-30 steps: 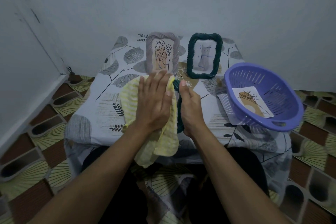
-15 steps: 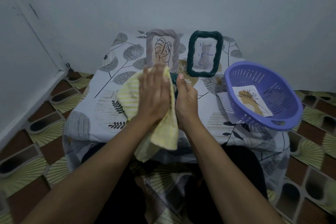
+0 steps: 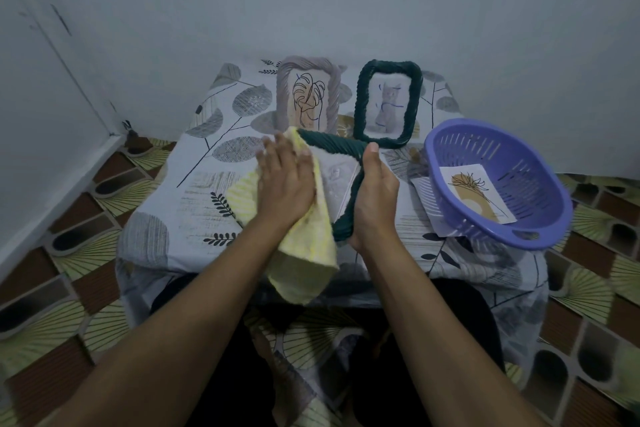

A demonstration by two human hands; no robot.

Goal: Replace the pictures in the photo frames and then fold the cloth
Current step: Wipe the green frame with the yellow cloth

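Observation:
A dark green rope-edged photo frame (image 3: 341, 152) lies tilted on the table in front of me, its glass partly showing. My right hand (image 3: 375, 191) grips its right edge, thumb up along the rim. My left hand (image 3: 285, 180) presses a yellow cloth (image 3: 311, 246) flat against the frame's left part; the cloth hangs over the table's front edge. Two more frames stand against the wall: a grey one (image 3: 308, 97) with a leaf line drawing and a green one (image 3: 388, 104) with a pale figure picture.
A purple plastic basket (image 3: 540, 229) sits at the table's right, holding a picture card (image 3: 474, 191), with paper under it. The leaf-patterned tablecloth (image 3: 194, 184) covers a low table. Walls close in behind and on the left. Tiled floor surrounds the table.
My left hand has slid the yellow cloth leftward and up, uncovering the green frame's glass and top edge. My right hand has shifted a little right along the frame's edge.

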